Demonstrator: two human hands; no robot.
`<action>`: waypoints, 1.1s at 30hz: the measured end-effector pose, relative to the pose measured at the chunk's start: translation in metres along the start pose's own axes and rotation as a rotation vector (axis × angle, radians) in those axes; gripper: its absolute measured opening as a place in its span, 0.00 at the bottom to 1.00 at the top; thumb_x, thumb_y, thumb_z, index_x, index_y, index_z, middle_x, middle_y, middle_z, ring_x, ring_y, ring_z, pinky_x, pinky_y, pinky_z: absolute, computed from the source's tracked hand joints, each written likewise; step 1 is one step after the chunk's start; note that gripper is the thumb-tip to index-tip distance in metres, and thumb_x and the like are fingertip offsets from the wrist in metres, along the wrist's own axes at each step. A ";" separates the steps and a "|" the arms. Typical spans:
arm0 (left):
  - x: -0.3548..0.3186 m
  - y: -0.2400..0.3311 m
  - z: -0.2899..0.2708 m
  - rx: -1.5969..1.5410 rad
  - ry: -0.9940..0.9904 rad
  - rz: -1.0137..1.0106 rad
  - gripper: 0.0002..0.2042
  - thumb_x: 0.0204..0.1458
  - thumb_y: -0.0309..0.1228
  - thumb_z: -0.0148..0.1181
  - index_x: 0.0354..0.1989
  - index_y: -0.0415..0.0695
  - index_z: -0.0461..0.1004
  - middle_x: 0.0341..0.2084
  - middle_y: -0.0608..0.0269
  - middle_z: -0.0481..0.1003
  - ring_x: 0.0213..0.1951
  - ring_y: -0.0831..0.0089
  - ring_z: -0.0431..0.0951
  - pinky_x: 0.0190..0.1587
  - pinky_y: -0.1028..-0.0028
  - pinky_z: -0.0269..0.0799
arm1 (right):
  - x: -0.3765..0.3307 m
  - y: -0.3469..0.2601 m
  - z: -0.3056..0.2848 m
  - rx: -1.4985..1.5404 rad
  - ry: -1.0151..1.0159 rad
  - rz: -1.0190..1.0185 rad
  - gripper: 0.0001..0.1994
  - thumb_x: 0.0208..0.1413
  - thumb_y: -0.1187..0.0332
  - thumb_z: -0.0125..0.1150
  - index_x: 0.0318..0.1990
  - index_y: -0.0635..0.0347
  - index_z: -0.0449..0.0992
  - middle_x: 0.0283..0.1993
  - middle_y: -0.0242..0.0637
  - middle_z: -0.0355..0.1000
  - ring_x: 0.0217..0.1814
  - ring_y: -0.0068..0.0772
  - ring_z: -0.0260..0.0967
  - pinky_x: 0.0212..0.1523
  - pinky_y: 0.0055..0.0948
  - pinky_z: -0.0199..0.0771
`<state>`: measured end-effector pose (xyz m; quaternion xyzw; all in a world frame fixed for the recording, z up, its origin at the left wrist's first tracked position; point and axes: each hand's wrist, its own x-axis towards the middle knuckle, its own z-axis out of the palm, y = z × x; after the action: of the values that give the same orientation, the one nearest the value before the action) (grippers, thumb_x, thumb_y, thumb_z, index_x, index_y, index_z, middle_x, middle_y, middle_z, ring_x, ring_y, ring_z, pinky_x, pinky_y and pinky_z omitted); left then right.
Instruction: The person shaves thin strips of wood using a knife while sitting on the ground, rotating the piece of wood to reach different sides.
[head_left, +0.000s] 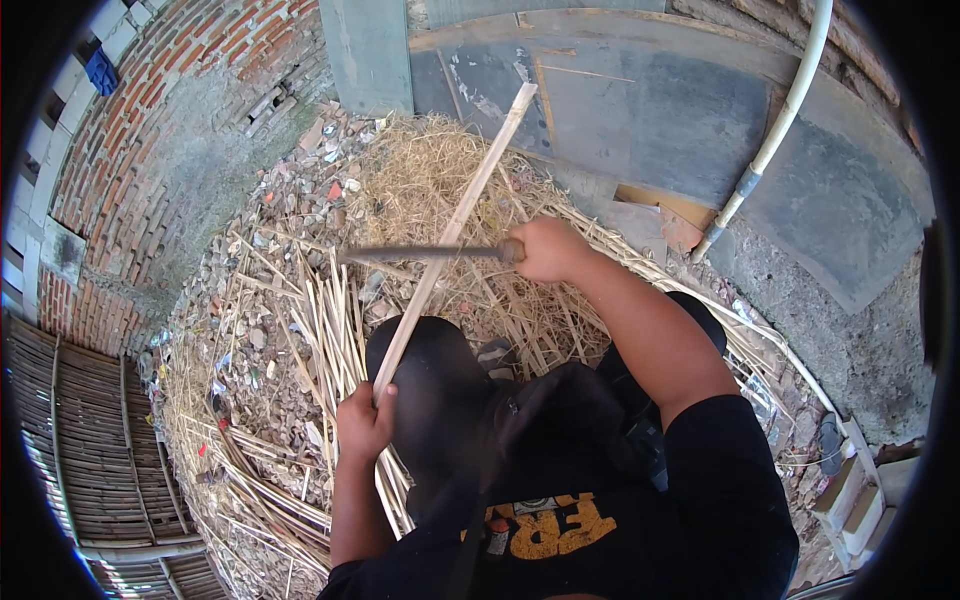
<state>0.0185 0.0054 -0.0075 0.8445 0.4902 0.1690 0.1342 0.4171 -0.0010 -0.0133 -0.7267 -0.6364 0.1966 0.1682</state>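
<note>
My left hand (366,422) is closed around the lower end of a long pale bamboo strip (455,222), which slants up and away to the right. In my right hand (548,250) is the handle of a long-bladed knife (415,253), its dark narrow blade pointing left. The blade crosses the strip at about its middle; whether it touches or only passes over it, I cannot tell. Beneath lies a heap of curly bamboo shavings (420,165). Several cut bamboo strips (330,320) lie on the ground beside my left knee.
Rubble and stones (260,340) cover the ground to the left. A brick wall (200,110) rises at the far left, above a slatted bamboo panel (95,440). Grey boards (650,120) lean at the back, with a white pipe (775,140) standing before them. A small wooden stool-like piece (858,505) is at right.
</note>
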 end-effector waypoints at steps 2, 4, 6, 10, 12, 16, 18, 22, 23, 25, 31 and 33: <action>0.005 0.001 -0.003 -0.028 0.016 -0.009 0.23 0.60 0.46 0.61 0.22 0.38 0.66 0.13 0.44 0.70 0.20 0.41 0.74 0.25 0.52 0.68 | 0.006 0.015 -0.008 0.091 0.050 0.116 0.13 0.44 0.66 0.63 0.39 0.57 0.81 0.35 0.49 0.79 0.40 0.54 0.77 0.43 0.47 0.76; 0.001 -0.001 -0.005 0.067 0.013 0.019 0.23 0.59 0.46 0.61 0.22 0.38 0.67 0.14 0.43 0.70 0.20 0.41 0.75 0.25 0.52 0.68 | 0.002 0.016 -0.004 0.098 0.061 0.094 0.14 0.44 0.66 0.63 0.40 0.58 0.81 0.35 0.49 0.79 0.40 0.54 0.77 0.43 0.47 0.76; 0.003 -0.004 -0.004 0.051 0.024 0.006 0.23 0.59 0.46 0.61 0.22 0.38 0.67 0.14 0.43 0.70 0.20 0.41 0.75 0.25 0.52 0.68 | -0.001 0.009 -0.002 0.112 0.066 0.075 0.15 0.44 0.66 0.64 0.41 0.58 0.81 0.36 0.49 0.79 0.40 0.54 0.77 0.44 0.47 0.76; 0.004 0.005 -0.006 -0.002 -0.007 -0.047 0.23 0.59 0.45 0.61 0.22 0.38 0.67 0.14 0.43 0.71 0.21 0.41 0.75 0.25 0.52 0.69 | -0.012 -0.025 0.000 0.021 0.085 -0.075 0.08 0.46 0.66 0.63 0.34 0.54 0.81 0.34 0.45 0.78 0.40 0.51 0.78 0.42 0.47 0.78; 0.002 -0.001 -0.003 0.023 0.001 -0.008 0.23 0.59 0.45 0.61 0.22 0.38 0.67 0.15 0.43 0.71 0.21 0.41 0.75 0.25 0.53 0.69 | -0.015 -0.034 0.009 -0.212 0.036 -0.216 0.06 0.47 0.63 0.64 0.30 0.51 0.79 0.30 0.43 0.77 0.37 0.49 0.78 0.39 0.46 0.77; -0.006 0.001 -0.009 0.058 -0.036 0.015 0.23 0.60 0.45 0.61 0.22 0.38 0.67 0.16 0.43 0.72 0.21 0.42 0.75 0.26 0.52 0.69 | -0.001 -0.003 0.000 0.073 0.104 0.073 0.09 0.48 0.62 0.64 0.34 0.53 0.80 0.34 0.41 0.78 0.40 0.47 0.78 0.43 0.46 0.78; -0.003 0.011 -0.011 0.083 -0.035 0.016 0.23 0.60 0.45 0.61 0.22 0.38 0.68 0.16 0.43 0.72 0.21 0.42 0.75 0.26 0.52 0.69 | -0.002 0.017 0.001 0.042 0.065 0.110 0.09 0.48 0.62 0.63 0.36 0.54 0.80 0.35 0.42 0.79 0.42 0.47 0.78 0.44 0.46 0.78; -0.002 0.008 -0.011 0.096 -0.039 -0.009 0.23 0.60 0.46 0.60 0.23 0.38 0.68 0.15 0.43 0.72 0.21 0.41 0.75 0.27 0.51 0.70 | -0.003 0.007 0.001 0.050 0.050 0.129 0.10 0.47 0.66 0.62 0.38 0.54 0.81 0.38 0.44 0.79 0.45 0.48 0.78 0.46 0.46 0.78; -0.004 0.006 -0.010 0.075 -0.041 -0.019 0.23 0.61 0.47 0.59 0.23 0.38 0.68 0.15 0.43 0.72 0.21 0.41 0.75 0.27 0.51 0.70 | -0.006 -0.001 0.000 0.069 0.060 0.136 0.10 0.47 0.67 0.61 0.38 0.54 0.81 0.38 0.44 0.79 0.45 0.48 0.78 0.46 0.46 0.78; -0.003 0.011 -0.009 0.075 -0.052 -0.035 0.23 0.61 0.47 0.59 0.23 0.38 0.68 0.15 0.43 0.72 0.22 0.41 0.75 0.27 0.51 0.70 | -0.011 -0.013 -0.007 0.023 0.044 0.083 0.10 0.47 0.67 0.61 0.38 0.54 0.81 0.37 0.43 0.79 0.44 0.48 0.78 0.45 0.47 0.78; -0.004 0.006 -0.009 0.078 -0.026 -0.030 0.23 0.60 0.46 0.60 0.23 0.38 0.68 0.15 0.43 0.72 0.21 0.41 0.75 0.25 0.52 0.68 | -0.012 -0.034 -0.008 -0.186 -0.026 -0.169 0.09 0.46 0.68 0.61 0.37 0.56 0.80 0.33 0.44 0.79 0.40 0.49 0.79 0.43 0.48 0.78; -0.007 0.003 -0.007 0.056 -0.030 -0.002 0.23 0.60 0.46 0.60 0.23 0.38 0.68 0.14 0.43 0.72 0.21 0.41 0.75 0.25 0.51 0.68 | -0.007 -0.010 -0.007 -0.122 -0.049 -0.120 0.10 0.46 0.68 0.61 0.37 0.57 0.80 0.33 0.45 0.79 0.40 0.50 0.79 0.43 0.48 0.78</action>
<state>0.0148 -0.0023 -0.0015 0.8498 0.4936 0.1424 0.1180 0.4110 -0.0065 -0.0017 -0.6909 -0.6938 0.1646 0.1193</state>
